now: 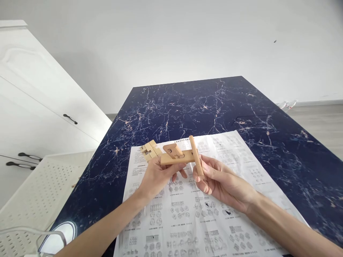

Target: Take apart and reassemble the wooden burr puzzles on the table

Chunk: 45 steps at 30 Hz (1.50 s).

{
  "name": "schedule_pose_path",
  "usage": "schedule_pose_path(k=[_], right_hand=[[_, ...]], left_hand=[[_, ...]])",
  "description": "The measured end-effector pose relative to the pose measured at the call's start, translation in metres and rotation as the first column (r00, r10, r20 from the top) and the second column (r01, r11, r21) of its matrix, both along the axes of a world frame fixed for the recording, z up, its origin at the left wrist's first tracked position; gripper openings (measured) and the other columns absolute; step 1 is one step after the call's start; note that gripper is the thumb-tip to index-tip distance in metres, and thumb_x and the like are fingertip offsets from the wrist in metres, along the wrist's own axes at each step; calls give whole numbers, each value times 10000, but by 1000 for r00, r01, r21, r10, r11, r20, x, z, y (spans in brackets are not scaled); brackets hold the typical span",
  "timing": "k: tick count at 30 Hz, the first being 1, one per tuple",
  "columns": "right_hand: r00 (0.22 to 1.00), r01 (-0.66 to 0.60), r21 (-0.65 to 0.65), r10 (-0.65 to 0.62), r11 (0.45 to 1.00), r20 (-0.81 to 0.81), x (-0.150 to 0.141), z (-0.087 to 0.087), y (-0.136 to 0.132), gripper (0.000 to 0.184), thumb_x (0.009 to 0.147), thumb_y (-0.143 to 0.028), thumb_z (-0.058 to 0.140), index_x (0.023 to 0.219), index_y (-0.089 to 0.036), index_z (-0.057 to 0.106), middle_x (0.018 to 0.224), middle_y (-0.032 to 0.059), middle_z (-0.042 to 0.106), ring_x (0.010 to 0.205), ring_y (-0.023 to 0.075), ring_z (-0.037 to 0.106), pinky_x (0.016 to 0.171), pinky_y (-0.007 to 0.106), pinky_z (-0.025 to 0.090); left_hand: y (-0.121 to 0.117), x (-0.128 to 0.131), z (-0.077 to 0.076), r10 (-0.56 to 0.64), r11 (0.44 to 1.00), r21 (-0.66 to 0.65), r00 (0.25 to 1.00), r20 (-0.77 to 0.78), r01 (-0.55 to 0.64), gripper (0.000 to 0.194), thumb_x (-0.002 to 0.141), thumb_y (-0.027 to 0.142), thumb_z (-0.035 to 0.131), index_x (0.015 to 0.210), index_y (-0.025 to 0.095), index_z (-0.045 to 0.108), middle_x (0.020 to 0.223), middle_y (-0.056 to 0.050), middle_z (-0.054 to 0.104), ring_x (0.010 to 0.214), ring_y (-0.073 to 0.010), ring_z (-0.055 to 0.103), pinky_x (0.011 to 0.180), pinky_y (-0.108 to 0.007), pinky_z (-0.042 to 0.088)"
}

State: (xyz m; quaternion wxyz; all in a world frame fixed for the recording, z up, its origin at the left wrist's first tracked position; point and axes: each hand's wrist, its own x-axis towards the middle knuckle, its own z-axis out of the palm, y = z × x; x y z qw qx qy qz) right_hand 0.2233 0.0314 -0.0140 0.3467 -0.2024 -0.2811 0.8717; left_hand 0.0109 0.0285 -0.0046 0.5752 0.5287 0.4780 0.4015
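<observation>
Clamped between left-hand [158,176] thumb and fingers: flat, light-brown wooden bar [167,160], held above the printed white paper sheet [184,196]. Right hand [219,180] pinches a slim, light-brown wooden rod [197,157] near its lower end; rod stands tilted, crossing the bar's right end. Short, rounded wooden piece [170,150] with black mark sits slanted at the bar; exact joint can't be told. Pale wooden block cluster [151,151], marked "3", just beyond left hand, at the sheet's upper left.

Sheet lies on a dark-blue, marble-patterned table [187,103]. Widest room for moving: from sheet's top edge to table's far edge. Narrower strip on left, between sheet and table edge. White wall [171,39] beyond.

White panelled cabinet [34,71] with black handles [70,119] on the left, doors shut, contents hidden. White perforated surface [40,185] below it; can't tell if a container. White cable [29,231] at lower left.
</observation>
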Motion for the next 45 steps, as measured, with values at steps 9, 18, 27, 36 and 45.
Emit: schedule_pose_path(k=[9,18,27,36,45], right_hand=[[998,-63,29,63,998,2,-15,-9,-10,388,935,-498,876,897,-148,712,790,6,694,618,71,647,617,168,568],[996,-82,36,83,996,-23,-19,-9,-18,385,976,-490,835,877,-124,764,777,25,701,588,67,623,593,167,562],[999,-36,-115,33,993,-26,-22,-7,-23,309,950,-424,884,930,-130,792,876,31,763,662,55,703,648,135,573],[979,-137,-97,120,986,-164,-23,-14,-27,313,1012,-429,809,890,-150,737,822,3,698,534,34,540,521,144,470],[945,-218,1,211,976,-249,-24,-18,-28,363,1064,-458,730,872,-150,713,754,-9,639,474,34,500,464,153,418]], left_hand=[[-9,5,-4,-24,996,80,996,-83,31,434,996,485,751,680,190,788,750,-46,764,599,-129,620,559,-247,480],[-12,7,-3,-87,996,-45,990,-110,82,414,941,524,790,715,178,765,564,-11,688,563,-160,653,550,-262,506],[-12,9,-1,-32,999,-22,996,-81,30,348,931,356,773,642,190,675,518,22,643,495,-139,619,512,-244,489],[-9,8,-5,44,975,224,979,-197,1,476,936,250,659,489,197,504,475,20,553,535,-140,605,549,-259,478],[-11,10,-4,35,982,189,970,-241,12,433,837,221,659,498,207,391,483,29,437,513,-131,468,499,-279,391]])
